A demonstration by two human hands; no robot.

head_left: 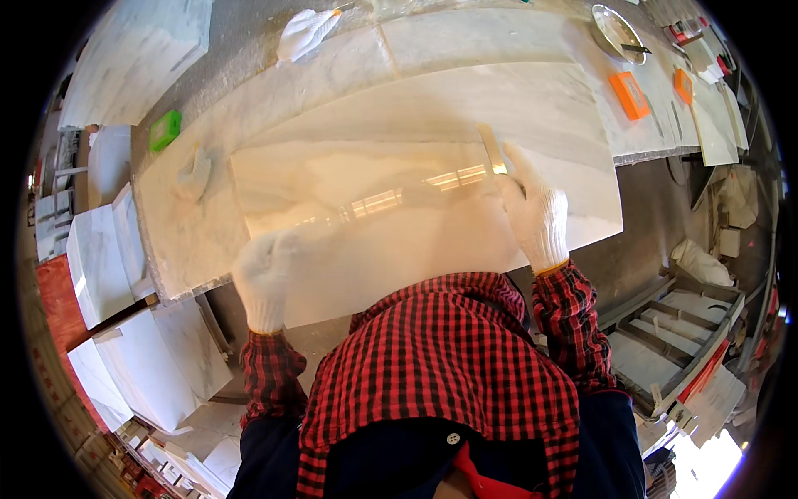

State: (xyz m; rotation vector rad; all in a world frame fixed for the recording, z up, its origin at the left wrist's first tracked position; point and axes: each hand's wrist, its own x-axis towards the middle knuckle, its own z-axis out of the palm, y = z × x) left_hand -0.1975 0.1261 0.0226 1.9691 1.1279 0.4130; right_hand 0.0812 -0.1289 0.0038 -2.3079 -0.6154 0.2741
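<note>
A glossy pale stone slab [399,241] lies in front of me on top of a larger pale slab [532,100], and light reflects off its surface. My right hand [539,212], in a white knitted glove, is over the slab's right end. Its fingers are closed around the lower end of a thin, flat putty knife [489,143], whose other end points away from me. At the slab's near left corner is my left hand [264,279], also gloved in white. Motion smears its fingers, so their grip cannot be made out.
A crumpled white glove [194,175] and a green block [165,130] are on the left of the table; another white glove [306,35] is at the far side. A metal bowl [617,35] and orange blocks [629,95] sit far right. Slabs [158,358] stand at left, a frame [677,337] at right.
</note>
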